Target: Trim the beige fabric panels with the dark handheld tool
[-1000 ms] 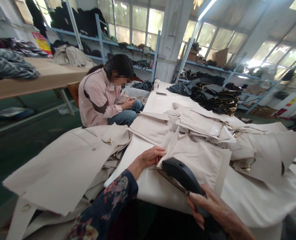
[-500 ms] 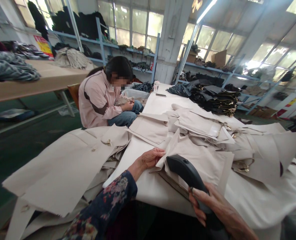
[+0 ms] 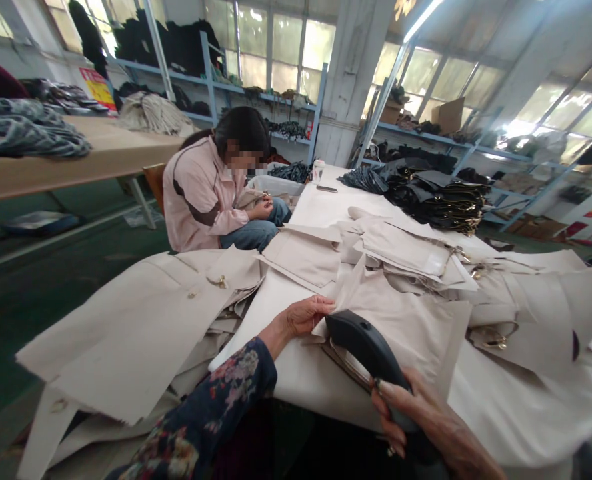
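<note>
My left hand (image 3: 307, 315) pinches the left edge of a beige leather-like bag panel (image 3: 401, 317) lying on the table. Closed around the grip of a black curved handheld tool (image 3: 363, 340) is my right hand (image 3: 421, 407). The tool's broad, rounded head sits at the panel's left edge, just below my left fingertips. Its exact kind does not show, and its underside is hidden. Beneath the panel's near edge, more layered material is partly visible.
Beige pieces with metal clasps (image 3: 146, 327) are heaped at left. More beige pieces (image 3: 406, 250) and a black stack (image 3: 436, 197) lie farther back and right. A phone (image 3: 327, 189) rests on the white-covered table (image 3: 516, 407). Across from me, a seated person (image 3: 201, 190) handles material.
The black tool has shifted slightly left, closer to my left fingertips. My left hand keeps its pinch on the panel's edge. The whole view has turned a little left.
</note>
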### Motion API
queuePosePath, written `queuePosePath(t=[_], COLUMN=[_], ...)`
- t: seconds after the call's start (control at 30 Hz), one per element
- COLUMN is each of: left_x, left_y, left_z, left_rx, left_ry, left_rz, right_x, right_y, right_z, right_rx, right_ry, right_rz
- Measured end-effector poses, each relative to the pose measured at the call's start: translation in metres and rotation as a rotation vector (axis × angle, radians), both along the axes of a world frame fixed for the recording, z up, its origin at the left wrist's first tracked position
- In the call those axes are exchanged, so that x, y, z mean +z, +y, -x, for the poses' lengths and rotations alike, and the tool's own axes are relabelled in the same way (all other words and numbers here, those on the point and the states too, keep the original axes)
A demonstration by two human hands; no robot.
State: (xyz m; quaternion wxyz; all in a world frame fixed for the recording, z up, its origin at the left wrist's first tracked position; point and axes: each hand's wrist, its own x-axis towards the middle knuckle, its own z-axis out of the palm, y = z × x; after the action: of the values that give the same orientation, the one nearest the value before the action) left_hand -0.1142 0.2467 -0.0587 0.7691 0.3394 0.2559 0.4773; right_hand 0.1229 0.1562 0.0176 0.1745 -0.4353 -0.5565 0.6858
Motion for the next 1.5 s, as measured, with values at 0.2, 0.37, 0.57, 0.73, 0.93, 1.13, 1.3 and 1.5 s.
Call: queuePosePath(t=[0.2,0.37,0.57,0.73,0.93,1.13,1.3,1.5], left_x=[0.001,0.005,0.003,0.002,0.003,0.001,-0.002,0.001], left_y=[-0.002,-0.003,-0.004,0.0,-0.001,-0.002,-0.001,-0.002], left_z=[-0.006,-0.005,-0.007,-0.005,-0.006,-0.006,-0.004,-0.005], left_rx=[-0.045,-0.073,-0.079,-0.072,-0.044,-0.119,-0.115,-0.132], left_ry=[-0.023,-0.043,-0.056,-0.067,-0.077,-0.04,-0.022,0.026], left_rz=[0.005,0.015,-0.005,0.015,0.008,0.032,0.027,-0.006], right_x=[0.002,0.001,0.003,0.003,0.001,-0.002,-0.009,0.002], right_y=[-0.004,-0.014,-0.004,-0.012,-0.003,0.0,-0.013,-0.022], right_z=[-0.007,-0.01,-0.001,-0.01,-0.001,-0.02,-0.036,-0.02], right_rx=[-0.005,0.01,0.007,0.047,-0.002,-0.101,-0.045,0.026], right_ry=[-0.007,-0.042,-0.022,-0.062,-0.005,-0.005,-0.03,-0.112], right_rz=[-0.024,0.032,-0.025,0.002,-0.006,-0.037,-0.038,-0.065])
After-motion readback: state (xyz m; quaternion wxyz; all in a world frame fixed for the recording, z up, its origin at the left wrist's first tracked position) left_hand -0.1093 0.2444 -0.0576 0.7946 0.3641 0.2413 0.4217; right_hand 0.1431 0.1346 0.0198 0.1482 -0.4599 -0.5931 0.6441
